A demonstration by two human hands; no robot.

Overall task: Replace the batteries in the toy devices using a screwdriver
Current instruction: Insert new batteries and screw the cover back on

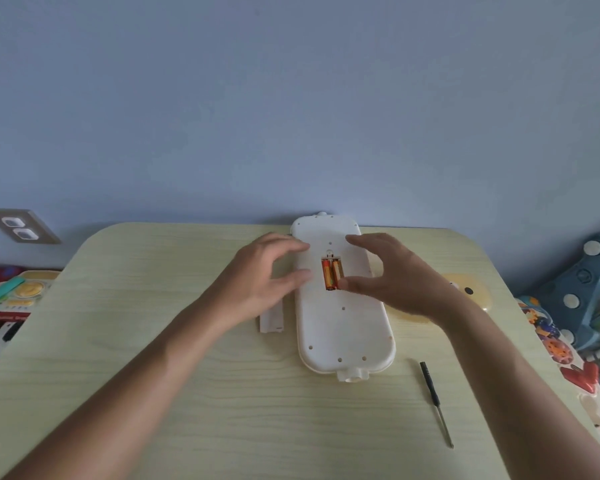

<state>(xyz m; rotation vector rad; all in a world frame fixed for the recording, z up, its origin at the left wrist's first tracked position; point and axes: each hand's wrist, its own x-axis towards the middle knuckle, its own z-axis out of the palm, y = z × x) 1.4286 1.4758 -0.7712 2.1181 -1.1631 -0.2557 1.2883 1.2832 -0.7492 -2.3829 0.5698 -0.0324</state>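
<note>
A long white toy [343, 327] lies face down in the middle of the pale wooden table [194, 393]. Its battery compartment is uncovered, and two orange batteries [331, 273] lie side by side inside. My left hand [267, 275] hovers at the toy's left edge with fingers spread and nothing in it. My right hand [392, 275] reaches over from the right, its thumb tip touching the lower end of the right battery. The white compartment cover [271, 318] rests on the table left of the toy, partly hidden under my left hand. A black screwdriver [435, 401] lies at the front right.
A yellow round toy [475, 292] sits behind my right wrist. Colourful toys lie off the table's left edge, among them a toy piano [0, 327]. More toys [575, 368] crowd the right edge. A wall socket [20, 226] is at the far left.
</note>
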